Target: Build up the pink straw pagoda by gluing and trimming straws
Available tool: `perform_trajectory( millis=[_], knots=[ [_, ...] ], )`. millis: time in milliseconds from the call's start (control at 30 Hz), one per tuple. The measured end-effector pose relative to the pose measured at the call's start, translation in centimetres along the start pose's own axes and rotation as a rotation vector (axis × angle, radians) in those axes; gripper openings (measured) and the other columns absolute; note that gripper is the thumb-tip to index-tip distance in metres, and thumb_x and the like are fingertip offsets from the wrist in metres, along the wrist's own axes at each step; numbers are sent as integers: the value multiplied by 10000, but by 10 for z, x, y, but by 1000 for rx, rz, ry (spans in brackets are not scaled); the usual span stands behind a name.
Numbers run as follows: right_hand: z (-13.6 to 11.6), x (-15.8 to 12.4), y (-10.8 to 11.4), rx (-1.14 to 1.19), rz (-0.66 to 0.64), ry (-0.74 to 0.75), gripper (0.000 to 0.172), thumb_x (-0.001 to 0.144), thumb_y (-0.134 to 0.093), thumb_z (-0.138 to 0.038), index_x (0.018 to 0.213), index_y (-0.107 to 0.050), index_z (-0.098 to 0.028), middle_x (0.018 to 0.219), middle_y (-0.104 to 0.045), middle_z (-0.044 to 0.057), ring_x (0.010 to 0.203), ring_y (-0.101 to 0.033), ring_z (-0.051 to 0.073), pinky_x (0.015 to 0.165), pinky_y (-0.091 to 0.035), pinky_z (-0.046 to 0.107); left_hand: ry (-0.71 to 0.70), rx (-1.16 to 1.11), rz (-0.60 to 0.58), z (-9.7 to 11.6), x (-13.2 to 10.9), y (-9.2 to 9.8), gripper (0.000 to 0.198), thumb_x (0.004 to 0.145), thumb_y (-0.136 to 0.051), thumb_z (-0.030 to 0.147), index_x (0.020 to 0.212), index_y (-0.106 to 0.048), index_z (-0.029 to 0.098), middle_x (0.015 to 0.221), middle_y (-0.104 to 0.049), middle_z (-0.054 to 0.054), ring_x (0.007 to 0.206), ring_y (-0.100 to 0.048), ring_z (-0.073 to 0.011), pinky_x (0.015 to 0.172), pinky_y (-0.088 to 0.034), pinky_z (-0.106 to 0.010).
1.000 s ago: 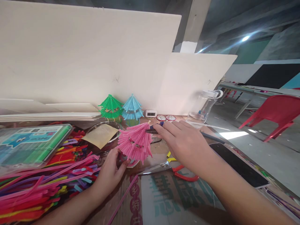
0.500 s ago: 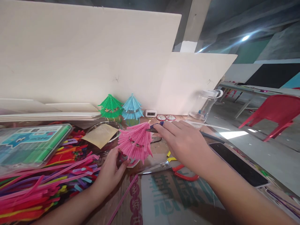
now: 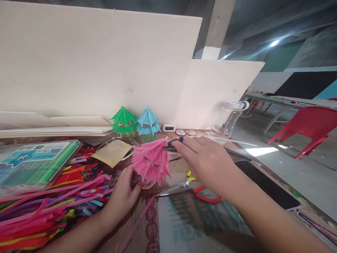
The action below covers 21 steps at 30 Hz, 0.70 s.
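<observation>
A pink two-tiered tree made of pipe cleaners (image 3: 151, 160) leans to the right over the table. My left hand (image 3: 127, 186) is closed round its low base, thumb in front; the pink strands hide part of the fingers. My right hand (image 3: 206, 156) grips dark blue-handled pliers (image 3: 171, 149), whose metal jaws touch the strands near the tree's top. What lies between the jaws is too small to make out. Below the right hand lies a pair of scissors (image 3: 176, 189) with red and yellow handles.
A green tree (image 3: 123, 121) and a light blue tree (image 3: 148, 121) stand behind. Coloured pipe cleaners (image 3: 31, 221) and a pen case (image 3: 37, 165) lie left. A phone (image 3: 267, 184), a clear jug (image 3: 228, 119) and a small clock (image 3: 169, 128) are around.
The pliers' jaws have shifted slightly on the tree's upper strands, and the tree has tipped a little. Both hands keep their holds; the whole view has shifted slightly.
</observation>
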State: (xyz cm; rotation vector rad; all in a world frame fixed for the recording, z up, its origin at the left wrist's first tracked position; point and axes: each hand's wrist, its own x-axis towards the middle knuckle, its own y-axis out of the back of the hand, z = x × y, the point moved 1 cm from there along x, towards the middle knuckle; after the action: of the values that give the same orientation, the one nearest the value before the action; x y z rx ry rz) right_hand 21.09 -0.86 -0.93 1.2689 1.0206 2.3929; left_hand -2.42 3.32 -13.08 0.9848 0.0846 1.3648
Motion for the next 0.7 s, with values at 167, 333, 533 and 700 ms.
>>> perform_trajectory(
  millis=[167, 333, 533, 700],
  knots=[
    [-1, 0, -1, 3, -8, -13, 258, 907, -417, -114, 1066, -617, -79, 846, -627, 110, 743, -564, 214, 659, -435, 346, -11, -2, 1, 0, 0, 0, 267, 858, -490, 294, 1101, -492, 182, 1113, -590, -109, 1061, -538, -247, 906, -436, -413],
    [-1, -1, 0, 6, -18, -18, 244, 890, -455, -109, 1069, -616, -69, 836, -626, 103, 733, -575, 215, 650, -434, 343, -3, 2, -2, 1, 0, 1, 264, 853, -501, 295, 1091, -503, 181, 1125, -592, -115, 1073, -535, -254, 910, -436, -420],
    [-1, -1, -1, 15, -33, -28, 243, 885, -455, -107, 1069, -611, -78, 853, -631, 109, 737, -581, 210, 665, -438, 341, 3, -11, 5, 3, 1, 2, 271, 840, -509, 312, 1080, -518, 186, 1097, -607, -106, 1071, -545, -255, 912, -442, -418],
    [-2, -2, 0, -15, -48, -31, 266, 871, -448, -84, 1085, -604, -75, 843, -625, 104, 738, -570, 216, 661, -438, 342, 3, -9, 15, 1, 1, 1, 267, 830, -516, 289, 1079, -515, 193, 1096, -607, -98, 1059, -547, -252, 911, -442, -415]
  ],
)
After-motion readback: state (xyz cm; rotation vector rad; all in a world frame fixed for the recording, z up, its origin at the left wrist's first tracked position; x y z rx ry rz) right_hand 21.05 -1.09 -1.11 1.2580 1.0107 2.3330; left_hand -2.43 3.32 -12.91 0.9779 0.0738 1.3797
